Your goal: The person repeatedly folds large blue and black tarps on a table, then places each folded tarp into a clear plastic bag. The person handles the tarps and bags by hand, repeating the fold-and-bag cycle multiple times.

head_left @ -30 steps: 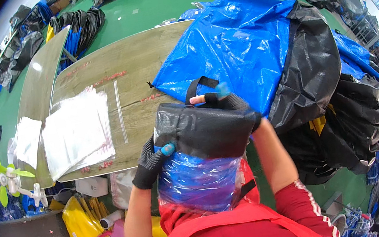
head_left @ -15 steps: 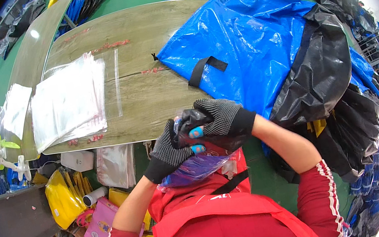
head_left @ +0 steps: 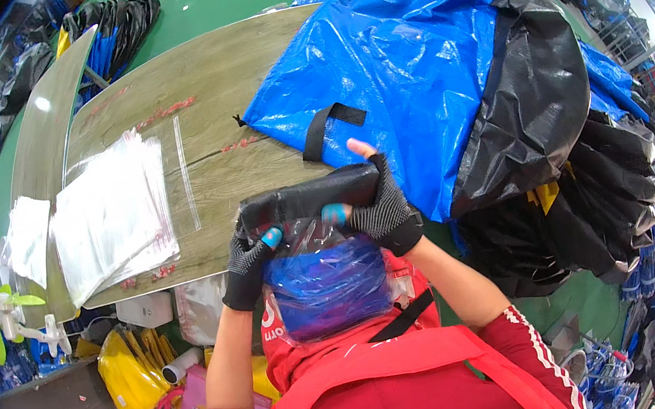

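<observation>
As both gloved hands brace it from either side, a clear-wrapped bundle (head_left: pixel 331 289) of blue material with a folded black top sits before our chest, at about five o'clock from the middle of the counter (head_left: pixel 220 67). We clasp its nine o'clock edge with the left hand (head_left: pixel 247 262), thumb laid across the near face below the fold; the right hand (head_left: pixel 384 212) grasps the two o'clock corner, thumb pressed to the front, one bare fingertip jutting up. Toward ten o'clock we see clear plastic sleeves (head_left: pixel 115 212) on the counter; toward one o'clock spreads a blue sheet (head_left: pixel 400 64), a black strap (head_left: pixel 320 133) lying on it. The fold, we judge, could spring loose if either thumb eases, since finger pressure seems to hold it. Slick film could let the bundle slip through our grip, and uneven pulling could split the wrapping. Should that fingertip snag the strap, the sheet could drag along.
</observation>
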{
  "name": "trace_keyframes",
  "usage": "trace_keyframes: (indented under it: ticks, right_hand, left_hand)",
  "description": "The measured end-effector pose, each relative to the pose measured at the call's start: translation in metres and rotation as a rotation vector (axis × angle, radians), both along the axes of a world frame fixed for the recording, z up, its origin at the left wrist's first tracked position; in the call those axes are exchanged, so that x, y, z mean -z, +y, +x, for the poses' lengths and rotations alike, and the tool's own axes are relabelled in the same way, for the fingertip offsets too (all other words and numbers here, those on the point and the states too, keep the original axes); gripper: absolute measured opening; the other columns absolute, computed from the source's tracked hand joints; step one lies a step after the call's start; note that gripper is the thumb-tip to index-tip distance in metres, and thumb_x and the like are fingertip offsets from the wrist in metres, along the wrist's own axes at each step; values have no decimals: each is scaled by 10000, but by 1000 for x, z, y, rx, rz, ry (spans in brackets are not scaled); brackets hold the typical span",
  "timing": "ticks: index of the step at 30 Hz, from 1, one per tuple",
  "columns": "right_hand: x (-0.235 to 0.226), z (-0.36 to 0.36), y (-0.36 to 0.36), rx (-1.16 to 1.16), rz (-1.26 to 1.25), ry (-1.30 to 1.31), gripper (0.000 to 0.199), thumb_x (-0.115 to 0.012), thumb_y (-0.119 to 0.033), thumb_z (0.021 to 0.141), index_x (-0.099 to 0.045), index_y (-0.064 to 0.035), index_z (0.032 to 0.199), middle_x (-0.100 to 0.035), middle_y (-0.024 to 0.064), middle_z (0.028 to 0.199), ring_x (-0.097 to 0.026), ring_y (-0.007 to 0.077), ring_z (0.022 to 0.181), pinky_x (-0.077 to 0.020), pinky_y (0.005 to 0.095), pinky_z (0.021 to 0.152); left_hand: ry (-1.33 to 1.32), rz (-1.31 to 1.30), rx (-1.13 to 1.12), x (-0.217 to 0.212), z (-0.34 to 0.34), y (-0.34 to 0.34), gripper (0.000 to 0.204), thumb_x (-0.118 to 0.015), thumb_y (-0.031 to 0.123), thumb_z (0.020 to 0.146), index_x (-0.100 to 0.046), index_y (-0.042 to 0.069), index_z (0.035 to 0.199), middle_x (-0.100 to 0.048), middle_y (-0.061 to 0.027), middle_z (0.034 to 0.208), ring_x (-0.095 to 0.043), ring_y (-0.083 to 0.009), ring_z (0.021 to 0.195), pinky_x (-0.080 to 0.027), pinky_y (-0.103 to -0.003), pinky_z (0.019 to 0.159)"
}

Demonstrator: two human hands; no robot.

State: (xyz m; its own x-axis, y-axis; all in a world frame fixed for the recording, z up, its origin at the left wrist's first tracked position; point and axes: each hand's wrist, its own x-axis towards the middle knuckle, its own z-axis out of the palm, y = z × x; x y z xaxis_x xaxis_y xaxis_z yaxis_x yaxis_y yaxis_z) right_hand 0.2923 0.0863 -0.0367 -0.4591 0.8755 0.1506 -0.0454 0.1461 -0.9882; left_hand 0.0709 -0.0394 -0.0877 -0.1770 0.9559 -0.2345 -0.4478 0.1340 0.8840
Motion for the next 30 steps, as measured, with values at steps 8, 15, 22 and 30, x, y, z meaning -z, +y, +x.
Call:
trace_keyframes:
  ticks: [8,15,22,30]
  right_hand:
    - [-7,33,-13,-206,-516,-120,687,-763,-361,822,-478,-28,1351,-587,126,1253,-548,179,1115,-438,336,968]
    - [-54,26,-8,-78,-192,255,721,-785,-174,804,-407,-57,1407,-587,93,1218,-562,153,1081,-468,299,913]
    - [-104,43,-12,-2,-419,325,843,-639,-472,867,-267,-20,1474,-405,238,1426,-466,340,1272,-440,449,1010]
    - [-63,25,32,-771,-564,618,1006,-776,-434,708,-281,17,1458,-599,236,1179,-613,352,1074,-445,507,1012]
  left_hand:
    - [185,152,45,-36,-2,-15,760,-823,321,715,-478,37,1330,-537,-95,1303,-527,-214,1169,-407,-353,1031]
    - [1201,282,-495,-124,50,-57,768,-857,217,690,-456,10,1312,-597,-122,1218,-595,-251,1083,-485,-361,934]
    - [-132,136,293,-185,102,-49,416,-477,217,975,-504,-53,1289,-596,-172,1234,-583,-252,1131,-405,-356,1028]
    - [610,466,445,-146,131,-20,695,-739,374,777,-485,48,1335,-481,-217,1313,-441,-377,1251,-276,-508,1084]
